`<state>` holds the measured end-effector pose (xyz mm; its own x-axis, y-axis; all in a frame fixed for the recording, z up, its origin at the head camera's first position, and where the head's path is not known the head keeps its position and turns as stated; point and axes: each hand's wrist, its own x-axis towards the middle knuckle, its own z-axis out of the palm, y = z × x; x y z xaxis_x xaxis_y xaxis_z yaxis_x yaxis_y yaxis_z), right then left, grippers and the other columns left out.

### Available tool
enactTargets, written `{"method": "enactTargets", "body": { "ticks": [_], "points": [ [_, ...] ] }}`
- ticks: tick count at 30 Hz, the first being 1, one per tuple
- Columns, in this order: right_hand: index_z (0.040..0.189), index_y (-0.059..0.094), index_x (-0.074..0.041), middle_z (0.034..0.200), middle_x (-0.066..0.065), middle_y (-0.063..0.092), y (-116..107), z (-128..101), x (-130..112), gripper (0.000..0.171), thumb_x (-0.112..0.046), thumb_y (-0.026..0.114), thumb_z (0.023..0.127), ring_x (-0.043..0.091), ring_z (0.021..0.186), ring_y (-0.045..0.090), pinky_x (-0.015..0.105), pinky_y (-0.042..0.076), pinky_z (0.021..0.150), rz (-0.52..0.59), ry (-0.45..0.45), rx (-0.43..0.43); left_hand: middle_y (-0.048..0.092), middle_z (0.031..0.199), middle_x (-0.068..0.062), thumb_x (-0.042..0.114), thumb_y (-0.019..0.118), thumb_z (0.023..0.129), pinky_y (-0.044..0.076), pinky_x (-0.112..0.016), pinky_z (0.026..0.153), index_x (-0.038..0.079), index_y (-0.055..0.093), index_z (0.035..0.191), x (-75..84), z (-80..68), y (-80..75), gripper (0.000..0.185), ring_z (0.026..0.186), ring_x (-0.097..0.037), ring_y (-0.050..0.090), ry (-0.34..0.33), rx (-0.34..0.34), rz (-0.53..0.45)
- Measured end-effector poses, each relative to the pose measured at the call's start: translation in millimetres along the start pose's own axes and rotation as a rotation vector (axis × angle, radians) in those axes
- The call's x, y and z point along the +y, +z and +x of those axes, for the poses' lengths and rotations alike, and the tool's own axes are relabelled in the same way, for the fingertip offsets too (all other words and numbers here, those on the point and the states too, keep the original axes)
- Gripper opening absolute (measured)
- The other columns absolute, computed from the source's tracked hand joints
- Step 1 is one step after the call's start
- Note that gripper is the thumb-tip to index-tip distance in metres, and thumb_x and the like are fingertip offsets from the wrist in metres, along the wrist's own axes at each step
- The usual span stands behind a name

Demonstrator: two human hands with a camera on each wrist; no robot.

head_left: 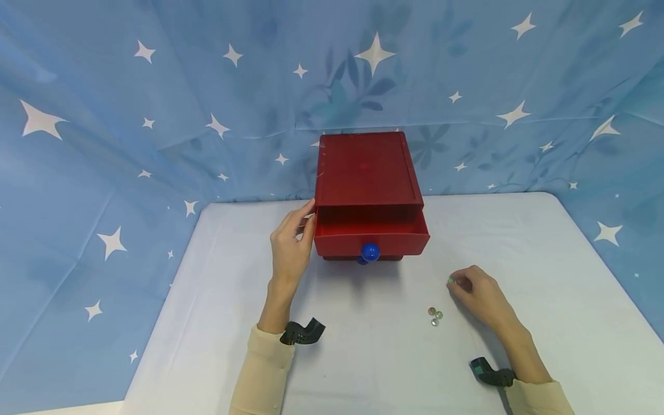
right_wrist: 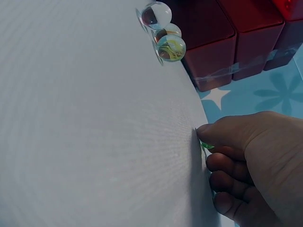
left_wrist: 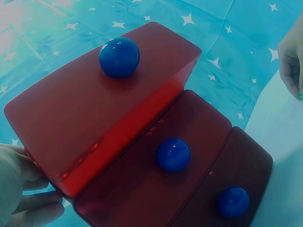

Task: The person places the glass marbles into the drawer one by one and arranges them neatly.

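A green marble [head_left: 451,280] is being pinched by the right hand [head_left: 479,295] on the surface [head_left: 373,346]; the red drawer box [head_left: 367,173] is being touched by the left hand [head_left: 290,248], its grip released.

A blue fabric backdrop printed with white stars and faint leaf shapes [head_left: 155,115] hangs behind and to both sides of the pale grey-white desk [head_left: 363,357]. Small black camera mounts [head_left: 303,332] sit at both cream sleeves [head_left: 261,374].
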<state>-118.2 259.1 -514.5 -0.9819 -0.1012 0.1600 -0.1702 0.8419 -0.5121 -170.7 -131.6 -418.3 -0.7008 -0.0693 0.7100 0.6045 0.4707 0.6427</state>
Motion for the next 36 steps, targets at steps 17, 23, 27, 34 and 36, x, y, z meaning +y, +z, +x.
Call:
{"method": "enactTargets", "body": {
  "ticks": [17, 23, 27, 34, 36],
  "points": [
    [0.098, 0.071, -0.002, 0.086, 0.006, 0.066, -2.7, -1.3, -2.4, 0.015, -0.01, 0.074, 0.087, 0.019, 0.079, 0.061, 0.028, 0.054, 0.067, 0.003, -0.033, 0.032, 0.074, 0.115, -0.012, 0.007, 0.064, 0.097, 0.064, -0.034, 0.077, 0.008, 0.067, 0.131, 0.3, -1.0, 1.2, 0.034, 0.088, -0.023, 0.075, -0.006, 0.009, 0.002],
    [0.097, 0.071, 0.0, 0.085, 0.006, 0.065, -7.8, -0.7, -8.2, 0.014, -0.004, 0.074, 0.084, 0.019, 0.078, 0.06, 0.026, 0.053, 0.063, 0.003, -0.055, 0.066, 0.073, 0.115, -0.012, 0.008, 0.064, 0.097, 0.064, -0.034, 0.077, 0.008, 0.067, 0.131, 1.2, -0.5, 1.2, 0.034, 0.088, -0.023, 0.074, 0.001, 0.008, 0.008],
    [0.1, 0.07, -0.001, 0.086, 0.007, 0.065, -10.5, -0.5, -11.9, 0.015, -0.009, 0.072, 0.087, 0.02, 0.08, 0.059, 0.025, 0.052, 0.063, -0.006, -0.023, 0.062, 0.073, 0.116, -0.012, 0.009, 0.063, 0.098, 0.064, -0.034, 0.077, 0.007, 0.066, 0.131, 1.2, -0.3, 0.9, 0.034, 0.089, -0.023, 0.074, -0.004, 0.002, 0.007],
    [0.1, 0.071, -0.002, 0.085, 0.006, 0.064, -12.3, -0.8, -16.0, 0.016, -0.01, 0.074, 0.086, 0.02, 0.079, 0.058, 0.025, 0.052, 0.063, -0.013, -0.038, 0.091, 0.073, 0.116, -0.012, 0.01, 0.063, 0.098, 0.064, -0.033, 0.078, 0.007, 0.066, 0.132, 1.0, -0.7, 0.6, 0.034, 0.09, -0.023, 0.074, -0.004, -0.005, 0.007],
    [0.099, 0.071, -0.002, 0.085, 0.006, 0.064, -12.8, -1.0, -16.7, 0.015, -0.01, 0.074, 0.086, 0.02, 0.079, 0.058, 0.024, 0.052, 0.063, -0.016, -0.045, 0.102, 0.073, 0.116, -0.012, 0.009, 0.063, 0.098, 0.064, -0.034, 0.078, 0.007, 0.066, 0.132, 0.9, -0.7, 0.8, 0.034, 0.09, -0.023, 0.074, -0.001, -0.002, 0.006]
  ]
}}
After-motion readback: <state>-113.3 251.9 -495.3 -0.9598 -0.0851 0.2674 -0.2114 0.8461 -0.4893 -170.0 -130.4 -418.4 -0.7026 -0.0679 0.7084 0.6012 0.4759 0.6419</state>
